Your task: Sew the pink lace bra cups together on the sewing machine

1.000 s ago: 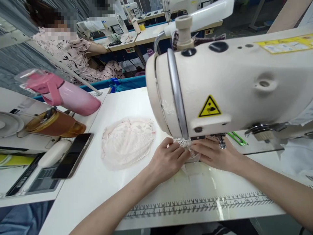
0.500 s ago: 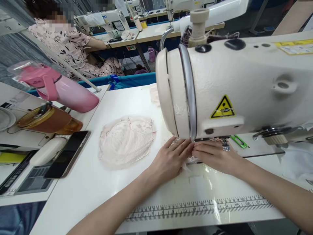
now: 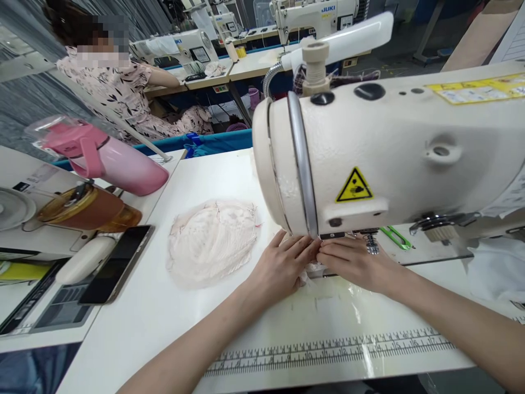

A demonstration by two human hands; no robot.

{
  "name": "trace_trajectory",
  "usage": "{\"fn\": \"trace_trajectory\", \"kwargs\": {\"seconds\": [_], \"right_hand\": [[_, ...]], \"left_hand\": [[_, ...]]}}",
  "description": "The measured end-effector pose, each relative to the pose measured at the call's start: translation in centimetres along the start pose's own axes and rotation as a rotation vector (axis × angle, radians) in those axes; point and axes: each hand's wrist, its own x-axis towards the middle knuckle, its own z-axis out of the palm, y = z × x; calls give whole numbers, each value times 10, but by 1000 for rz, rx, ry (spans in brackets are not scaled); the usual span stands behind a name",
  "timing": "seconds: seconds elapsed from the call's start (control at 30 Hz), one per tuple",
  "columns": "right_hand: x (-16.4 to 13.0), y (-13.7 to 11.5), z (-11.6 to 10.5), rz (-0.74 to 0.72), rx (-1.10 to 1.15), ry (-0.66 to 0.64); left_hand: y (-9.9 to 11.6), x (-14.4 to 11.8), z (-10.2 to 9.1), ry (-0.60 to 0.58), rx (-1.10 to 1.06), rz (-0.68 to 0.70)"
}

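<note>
Resting bare left hand (image 3: 283, 264) and bare right hand (image 3: 355, 262) flat, nearly meeting, over thin pinkish-white fabric (image 3: 314, 268) beneath a rounded cream-painted sewing machine (image 3: 377, 142); cannot tell whether pinching. Apparently midway, with finished and remaining portions hidden. Working at a glossy white tabletop (image 3: 156, 306), beside roundish pale-pink sheer cloth (image 3: 213, 241), before white sewing machines (image 3: 303, 12).

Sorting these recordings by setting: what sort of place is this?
Probably a sewing workshop: a large sewing machine fills the right foreground, other machines stand on tables beyond, and pale fabric lies on the white worktable.
</note>
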Motion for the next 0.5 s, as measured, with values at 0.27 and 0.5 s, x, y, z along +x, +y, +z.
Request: {"fn": "trace_trajectory", "kwargs": {"seconds": [0.27,0.5], "right_hand": [[0,-1,-7,43,-151,35],[-13,1,-5,131,15,63]], "left_hand": [[3,2,3,-39,24,-22],[6,1,6,-31,34,-42]]}}
